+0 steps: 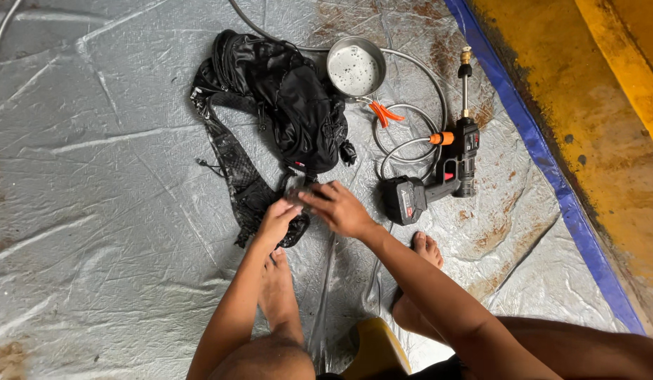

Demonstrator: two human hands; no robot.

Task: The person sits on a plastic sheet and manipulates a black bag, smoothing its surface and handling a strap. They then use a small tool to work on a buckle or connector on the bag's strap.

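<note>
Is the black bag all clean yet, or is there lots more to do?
Not finished, it seems. Done: the black backpack looks wet and shiny, and the spray gun lies set down on the tarp. In hand: the left hand and right hand work on one strap end. Left: probably the remaining parts; how clean they are can't be told.

Even, soft daylight; faint shadows under both arms. Pale glare streaks the wet plastic sheet left of the hands. Focus sharp, edges slightly bowed.
</note>
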